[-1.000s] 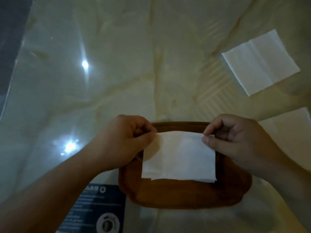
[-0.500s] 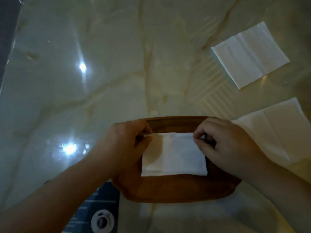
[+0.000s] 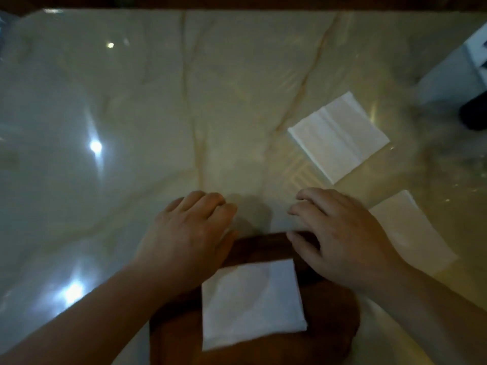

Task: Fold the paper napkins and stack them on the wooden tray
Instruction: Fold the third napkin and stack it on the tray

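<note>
On the glossy, marble-patterned desk (image 3: pixel 158 101), bright spots of lamp glare sit well to the left of the wooden tray (image 3: pixel 329 335). The tray itself lies at the near edge of the view, dark brown with rounded corners, its far rim partly covered by both hands.

The left hand (image 3: pixel 189 233) comes in from the lower left, the bare forearm crossing the tray's left side. It hovers palm down over the tray's far left corner, fingers (image 3: pixel 210 204) loosely spread and gently curled, gripping nothing.

In the middle of the tray lies the folded napkin (image 3: pixel 253 304), a white square resting flat, its edges a little askew to the tray's sides. Neither hand touches it; it lies just nearer than both of them.

The right hand (image 3: pixel 340 238) hangs over the tray's far right corner, also palm down, its fingers (image 3: pixel 305 206) relaxed and apart, empty. Whether the thumb brushes the tray rim, I cannot tell.

Right of the tray, just past the right wrist, an unfolded napkin (image 3: pixel 411 233) lies flat on the desk, partly hidden by that hand. Farther from the tray, up and to the right, a second napkin (image 3: pixel 340 138) lies on the desk with its creases showing, turned at an angle. Beyond that, at the far right edge, stands a blurred pale and dark object (image 3: pixel 458 83) I cannot make out.
</note>
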A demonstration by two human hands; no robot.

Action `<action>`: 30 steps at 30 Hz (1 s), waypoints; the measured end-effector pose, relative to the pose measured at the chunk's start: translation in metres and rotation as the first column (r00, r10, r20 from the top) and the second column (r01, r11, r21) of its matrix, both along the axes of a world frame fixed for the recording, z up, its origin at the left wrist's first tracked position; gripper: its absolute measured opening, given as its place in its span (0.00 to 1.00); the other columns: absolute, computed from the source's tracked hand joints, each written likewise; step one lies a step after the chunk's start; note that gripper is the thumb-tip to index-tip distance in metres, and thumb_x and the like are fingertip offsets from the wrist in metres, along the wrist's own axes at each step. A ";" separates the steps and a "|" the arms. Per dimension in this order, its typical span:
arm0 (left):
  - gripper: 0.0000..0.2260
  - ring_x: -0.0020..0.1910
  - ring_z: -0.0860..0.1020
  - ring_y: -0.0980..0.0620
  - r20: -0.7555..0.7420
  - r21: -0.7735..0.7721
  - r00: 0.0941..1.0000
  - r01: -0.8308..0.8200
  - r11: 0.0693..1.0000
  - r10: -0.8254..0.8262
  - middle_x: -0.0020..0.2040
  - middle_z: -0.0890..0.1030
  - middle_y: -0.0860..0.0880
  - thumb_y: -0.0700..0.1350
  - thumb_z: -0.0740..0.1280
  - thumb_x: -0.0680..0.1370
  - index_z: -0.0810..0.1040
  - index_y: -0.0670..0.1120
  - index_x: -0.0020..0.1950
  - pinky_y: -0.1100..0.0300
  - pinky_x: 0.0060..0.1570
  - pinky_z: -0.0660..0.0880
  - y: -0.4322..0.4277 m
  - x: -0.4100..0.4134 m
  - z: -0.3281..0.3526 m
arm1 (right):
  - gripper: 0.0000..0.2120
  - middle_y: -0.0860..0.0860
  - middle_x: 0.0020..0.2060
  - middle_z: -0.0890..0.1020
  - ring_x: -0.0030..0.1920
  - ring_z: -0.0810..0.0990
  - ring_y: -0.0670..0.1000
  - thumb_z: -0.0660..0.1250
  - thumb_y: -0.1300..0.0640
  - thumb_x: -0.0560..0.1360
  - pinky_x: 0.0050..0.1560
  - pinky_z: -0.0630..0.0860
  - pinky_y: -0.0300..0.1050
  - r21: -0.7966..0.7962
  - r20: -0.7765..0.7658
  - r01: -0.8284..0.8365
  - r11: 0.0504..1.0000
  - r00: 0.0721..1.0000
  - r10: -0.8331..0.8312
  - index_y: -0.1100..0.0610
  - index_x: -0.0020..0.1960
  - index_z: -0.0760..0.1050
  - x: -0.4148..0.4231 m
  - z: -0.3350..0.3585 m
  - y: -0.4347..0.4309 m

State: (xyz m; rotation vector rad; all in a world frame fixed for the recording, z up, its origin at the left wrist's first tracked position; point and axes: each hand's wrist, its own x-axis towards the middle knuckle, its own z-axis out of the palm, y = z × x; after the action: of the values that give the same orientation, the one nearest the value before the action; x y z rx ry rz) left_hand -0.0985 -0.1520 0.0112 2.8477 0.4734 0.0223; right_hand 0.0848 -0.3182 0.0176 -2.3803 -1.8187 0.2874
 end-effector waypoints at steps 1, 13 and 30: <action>0.15 0.48 0.78 0.44 0.000 0.000 1.000 0.011 1.000 -0.011 0.51 0.81 0.45 0.51 0.64 0.73 0.78 0.45 0.55 0.50 0.43 0.78 0.004 0.010 0.000 | 0.17 0.53 0.57 0.77 0.55 0.77 0.55 0.64 0.46 0.73 0.51 0.76 0.53 -0.003 0.012 0.021 1.000 1.000 -0.021 0.53 0.56 0.76 0.009 0.001 0.003; 0.17 0.50 0.78 0.42 0.136 0.023 0.991 0.006 1.000 -0.009 0.54 0.79 0.45 0.54 0.61 0.74 0.75 0.47 0.59 0.48 0.44 0.77 0.036 0.158 -0.013 | 0.17 0.53 0.51 0.78 0.47 0.78 0.54 0.66 0.45 0.72 0.41 0.73 0.44 0.225 0.058 0.224 0.948 0.968 -0.243 0.54 0.55 0.74 0.153 -0.009 0.027; 0.09 0.32 0.69 0.51 -0.135 0.049 0.978 -0.154 0.987 0.160 0.32 0.67 0.53 0.54 0.58 0.75 0.67 0.51 0.39 0.57 0.32 0.67 0.039 0.220 -0.036 | 0.05 0.53 0.40 0.83 0.44 0.80 0.58 0.68 0.52 0.71 0.42 0.76 0.49 0.037 -0.049 0.448 0.893 0.894 -0.446 0.51 0.38 0.73 0.233 -0.028 0.037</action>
State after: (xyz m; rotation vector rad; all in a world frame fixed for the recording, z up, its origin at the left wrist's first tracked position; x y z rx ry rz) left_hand 0.1218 -0.1128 -0.0251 2.8541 0.7343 -0.1403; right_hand 0.3175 -0.2816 -0.0109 -2.6436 -1.1890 0.2302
